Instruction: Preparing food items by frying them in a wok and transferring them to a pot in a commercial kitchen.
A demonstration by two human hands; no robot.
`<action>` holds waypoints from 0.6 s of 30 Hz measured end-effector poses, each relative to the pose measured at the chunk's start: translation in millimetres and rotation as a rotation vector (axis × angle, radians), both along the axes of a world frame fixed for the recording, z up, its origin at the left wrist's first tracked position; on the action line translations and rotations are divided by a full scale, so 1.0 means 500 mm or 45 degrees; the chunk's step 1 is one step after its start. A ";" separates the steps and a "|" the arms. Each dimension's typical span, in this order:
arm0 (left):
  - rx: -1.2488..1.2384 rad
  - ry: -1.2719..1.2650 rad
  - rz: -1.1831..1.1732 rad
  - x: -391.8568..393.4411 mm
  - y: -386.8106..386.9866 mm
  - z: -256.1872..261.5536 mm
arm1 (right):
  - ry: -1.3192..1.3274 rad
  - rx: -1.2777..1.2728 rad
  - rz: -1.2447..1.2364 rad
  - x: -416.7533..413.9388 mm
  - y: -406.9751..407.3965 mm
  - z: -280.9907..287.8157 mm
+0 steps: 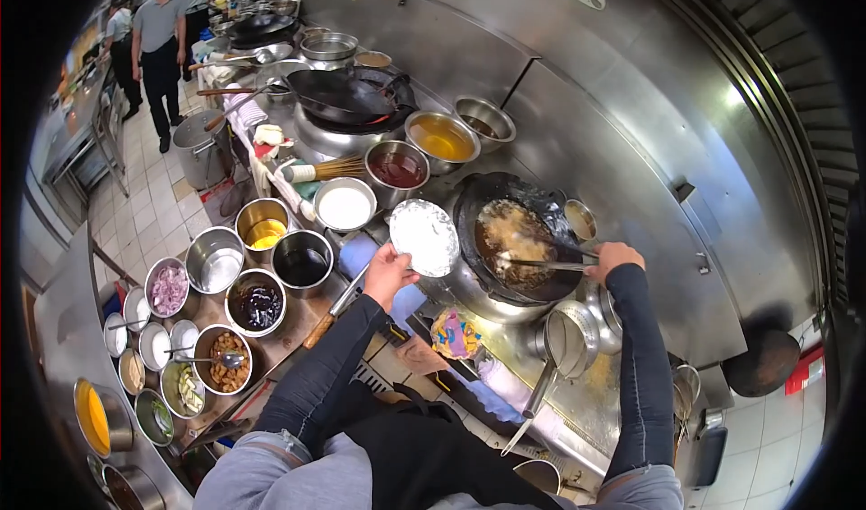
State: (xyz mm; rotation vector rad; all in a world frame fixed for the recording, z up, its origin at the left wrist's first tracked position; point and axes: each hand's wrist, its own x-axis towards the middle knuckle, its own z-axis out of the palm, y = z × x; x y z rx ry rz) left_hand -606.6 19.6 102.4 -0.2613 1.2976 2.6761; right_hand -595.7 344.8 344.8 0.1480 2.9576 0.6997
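Note:
My left hand (391, 274) grips the rim of a shallow round dish (425, 238) whose inside is coated white. The dish is tilted beside the left edge of a black wok (467, 233). Brown oil with pale, frothy bubbles (511, 229) fills the wok's middle, and the bubbles hide most of what is frying. Over the wok's right side, my right hand (616, 264) is closed around what look like long metal tongs (551, 264). Their tips reach into the bubbling oil by a small whitish piece.
Bowls of white liquid (345, 204), red liquid (397, 167) and yellow oil (443, 138) stand left of the wok. Strainers (567, 341) lie near my right forearm. Several ingredient pots, including diced brown pieces (230, 368), crowd the left counter. People (160, 36) stand in the aisle.

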 end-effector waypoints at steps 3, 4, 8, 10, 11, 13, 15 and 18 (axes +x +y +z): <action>-0.211 0.104 0.026 0.001 -0.024 -0.017 | 0.107 0.048 -0.089 0.026 -0.032 0.053; -0.362 0.150 0.044 -0.002 -0.026 -0.020 | 0.152 -0.030 0.006 0.050 -0.052 0.087; -0.380 0.157 0.026 -0.005 -0.046 -0.014 | 0.162 -0.175 0.436 0.118 -0.127 0.167; -0.347 0.193 -0.074 -0.002 -0.055 0.008 | 0.144 -0.154 0.502 0.147 -0.167 0.183; -0.368 0.199 -0.142 -0.007 -0.061 0.004 | 0.126 -0.129 0.586 0.157 -0.184 0.186; -0.420 0.210 -0.209 -0.003 -0.056 0.034 | 0.097 -0.073 0.614 0.165 -0.198 0.188; -0.474 0.219 -0.261 0.000 -0.053 0.041 | -0.018 -0.011 0.604 0.168 -0.206 0.190; -0.462 0.240 -0.313 0.002 -0.047 0.039 | -0.001 -0.009 0.622 0.169 -0.203 0.179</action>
